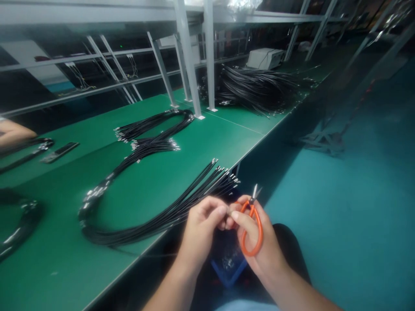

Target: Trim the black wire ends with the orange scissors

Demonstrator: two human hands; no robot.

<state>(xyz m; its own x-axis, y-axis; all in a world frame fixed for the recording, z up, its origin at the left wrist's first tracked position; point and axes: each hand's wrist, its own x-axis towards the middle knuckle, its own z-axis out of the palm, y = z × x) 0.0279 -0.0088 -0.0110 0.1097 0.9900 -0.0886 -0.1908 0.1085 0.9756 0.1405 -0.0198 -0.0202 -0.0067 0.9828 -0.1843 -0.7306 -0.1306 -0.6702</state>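
Observation:
My left hand (204, 220) is closed in a pinch, its thumb and fingertips meeting those of my right hand (256, 233). Whatever small piece lies between the fingertips is too blurred to name. Orange-handled scissors (260, 231) rest in my right hand, looped around its thumb side, with the blades pointing up and slightly parted. Just beyond my hands, a bundle of black cables (162, 220) with silvery tips curves across the green table and over its front edge. A single dark cable runs low past the table edge toward my left wrist.
Below my hands is a blue bin (228, 276) with small bits in it. On the green table (214, 134) lie more cable bundles (155, 125), a phone-like device (60, 152) and a large cable heap (256, 86). Metal posts (210, 56) rise mid-table. Another person's arm (14, 131) shows at left.

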